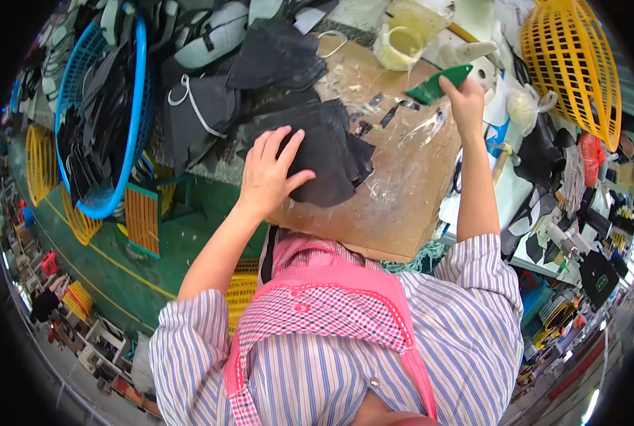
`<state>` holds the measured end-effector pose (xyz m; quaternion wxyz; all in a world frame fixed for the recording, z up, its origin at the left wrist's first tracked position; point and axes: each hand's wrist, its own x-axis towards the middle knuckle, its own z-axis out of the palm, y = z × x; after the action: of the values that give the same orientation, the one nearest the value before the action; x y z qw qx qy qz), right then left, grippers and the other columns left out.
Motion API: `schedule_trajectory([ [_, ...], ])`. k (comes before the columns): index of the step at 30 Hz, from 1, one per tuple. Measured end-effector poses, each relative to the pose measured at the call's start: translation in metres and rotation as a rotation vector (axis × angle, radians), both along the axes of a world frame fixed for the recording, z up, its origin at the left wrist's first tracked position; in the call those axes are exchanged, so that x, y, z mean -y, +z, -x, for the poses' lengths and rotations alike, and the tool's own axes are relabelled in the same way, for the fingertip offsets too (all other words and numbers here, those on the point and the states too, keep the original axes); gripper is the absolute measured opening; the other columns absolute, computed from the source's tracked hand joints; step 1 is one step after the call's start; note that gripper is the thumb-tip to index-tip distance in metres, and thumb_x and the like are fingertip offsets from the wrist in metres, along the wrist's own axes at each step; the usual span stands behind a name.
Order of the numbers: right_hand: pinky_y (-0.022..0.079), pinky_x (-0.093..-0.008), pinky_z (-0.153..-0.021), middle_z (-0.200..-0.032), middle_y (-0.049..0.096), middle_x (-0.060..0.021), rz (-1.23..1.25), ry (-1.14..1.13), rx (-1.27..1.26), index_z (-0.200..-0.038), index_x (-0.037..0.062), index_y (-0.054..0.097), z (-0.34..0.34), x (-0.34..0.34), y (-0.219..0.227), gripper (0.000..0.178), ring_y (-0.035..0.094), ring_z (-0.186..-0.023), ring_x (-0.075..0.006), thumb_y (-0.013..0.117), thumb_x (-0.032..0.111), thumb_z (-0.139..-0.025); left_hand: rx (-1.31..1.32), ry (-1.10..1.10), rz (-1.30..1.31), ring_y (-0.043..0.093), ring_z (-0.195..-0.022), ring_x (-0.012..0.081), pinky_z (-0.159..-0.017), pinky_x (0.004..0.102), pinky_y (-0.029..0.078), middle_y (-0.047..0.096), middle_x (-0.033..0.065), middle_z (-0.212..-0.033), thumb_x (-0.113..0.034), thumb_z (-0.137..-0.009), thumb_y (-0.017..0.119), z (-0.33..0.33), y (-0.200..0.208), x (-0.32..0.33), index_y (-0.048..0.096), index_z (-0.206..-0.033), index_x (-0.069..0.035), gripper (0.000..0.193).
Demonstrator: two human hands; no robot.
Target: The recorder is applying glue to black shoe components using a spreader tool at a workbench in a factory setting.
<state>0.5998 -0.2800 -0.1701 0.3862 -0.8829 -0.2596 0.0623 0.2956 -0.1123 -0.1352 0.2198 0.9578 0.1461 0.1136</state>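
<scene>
My left hand (268, 169) rests with spread fingers on a loose stack of flat black pieces (329, 160), at the left side of a worn cardboard sheet (395, 216). My right hand (466, 106) is over the sheet's far right corner, pinching a flat, pointed green scraper (430, 86) between thumb and fingers. Whitish smears and dark scraps mark the cardboard below it. Just beyond the scraper stands a translucent, yellowish tub (402, 47), its rim coated with residue. My left palm hides part of the black stack.
More black pieces, one bundle (197, 117) tied with a white strip, lie to the left. A blue basket (141, 106) full of black pieces stands farther left. A yellow basket (572, 67) is at the far right, near a knotted plastic bag (523, 110).
</scene>
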Motion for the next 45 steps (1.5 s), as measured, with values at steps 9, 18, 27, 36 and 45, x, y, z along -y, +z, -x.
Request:
schedule_trajectory([
  [9,0.042,-0.0279,-0.063,-0.074,0.054,-0.0035,-0.323,0.538,-0.135,-0.076,0.0085,0.061,0.114,-0.045,0.028,0.017,0.051,-0.075,-0.0168,0.069,0.006,-0.061,-0.027,0.129,0.184,0.043,-0.085,0.0264,-0.075,0.0342,0.038,0.047,0.0086,-0.087,-0.018,-0.045,0.076,-0.010,-0.006,0.004,0.051,-0.096,-0.003,0.058],
  [18,0.041,-0.0301,-0.063,-0.073,0.050,-0.0040,-0.336,0.552,-0.277,-0.075,0.0086,0.061,0.115,-0.015,0.034,0.016,0.051,-0.072,-0.0197,0.069,0.009,-0.061,-0.027,0.165,0.146,0.042,-0.084,0.0267,-0.074,0.0340,0.038,0.046,0.0079,-0.083,-0.014,-0.044,0.077,-0.013,-0.001,0.010,0.047,-0.085,-0.004,0.052],
  [27,0.041,-0.0253,-0.063,-0.075,0.055,-0.0054,-0.348,0.299,-0.315,-0.078,0.0086,0.062,0.097,0.026,0.038,0.012,0.053,-0.070,-0.0172,0.066,0.010,-0.067,-0.400,0.095,0.182,0.047,-0.080,0.0254,-0.069,0.0362,0.035,0.052,0.0045,-0.076,-0.021,-0.056,0.071,-0.013,0.012,0.009,0.052,-0.075,-0.006,0.030],
  [36,0.041,-0.0221,-0.061,-0.075,0.060,-0.0035,-0.449,0.085,-0.116,-0.079,-0.0010,0.059,-0.024,-0.025,-0.022,0.014,0.052,-0.066,-0.0095,0.060,0.013,-0.076,0.117,0.318,0.905,0.058,-0.072,0.0148,-0.071,0.0272,0.044,0.061,0.0040,-0.080,-0.003,-0.064,0.067,-0.012,0.093,-0.014,0.056,-0.090,-0.002,0.028],
  [45,0.043,-0.0237,-0.064,-0.077,0.060,-0.0034,-0.524,0.299,-0.669,-0.083,0.0020,0.059,0.103,-0.024,0.023,0.010,0.053,-0.068,-0.0106,0.059,0.005,-0.074,-0.069,-0.029,-0.393,0.050,-0.078,0.0198,-0.053,0.0263,0.042,0.052,0.0095,-0.100,-0.012,-0.064,0.051,0.008,0.000,0.029,0.050,-0.085,-0.010,0.021],
])
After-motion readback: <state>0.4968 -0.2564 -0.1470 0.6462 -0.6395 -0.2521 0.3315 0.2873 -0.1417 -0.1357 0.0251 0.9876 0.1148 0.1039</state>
